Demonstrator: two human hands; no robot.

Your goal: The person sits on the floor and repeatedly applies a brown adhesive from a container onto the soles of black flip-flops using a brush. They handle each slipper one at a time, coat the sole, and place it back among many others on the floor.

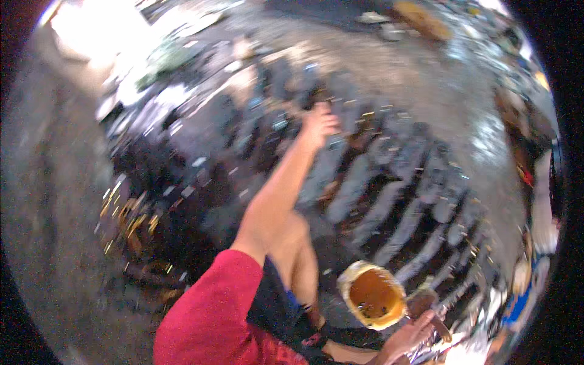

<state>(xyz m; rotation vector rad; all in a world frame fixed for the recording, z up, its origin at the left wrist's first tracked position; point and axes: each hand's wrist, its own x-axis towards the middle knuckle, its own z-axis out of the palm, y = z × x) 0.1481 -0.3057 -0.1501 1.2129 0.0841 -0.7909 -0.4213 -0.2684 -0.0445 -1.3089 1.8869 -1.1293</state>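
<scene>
My left arm, in a red sleeve, stretches forward over rows of long grey pieces shaped like shoe soles point(350, 188). At its end my left hand point(319, 125) is over the rows; motion smears its fingers, and whether it touches a piece cannot be made out. Low on the right, my right hand point(413, 337) has its fingers closed round something brownish and blurred. Just beside that hand is a round tub point(345, 285) with a pale, crusted rim, with amber-brown liquid point(371, 295) inside.
Grey floor point(55, 201) runs along the left. Dark heaped material with yellowish bits point(131, 222) lies left of my arm. My bent knee point(298, 243) is close beneath the left arm. Clutter, including a blue item point(517, 307), lines the right edge.
</scene>
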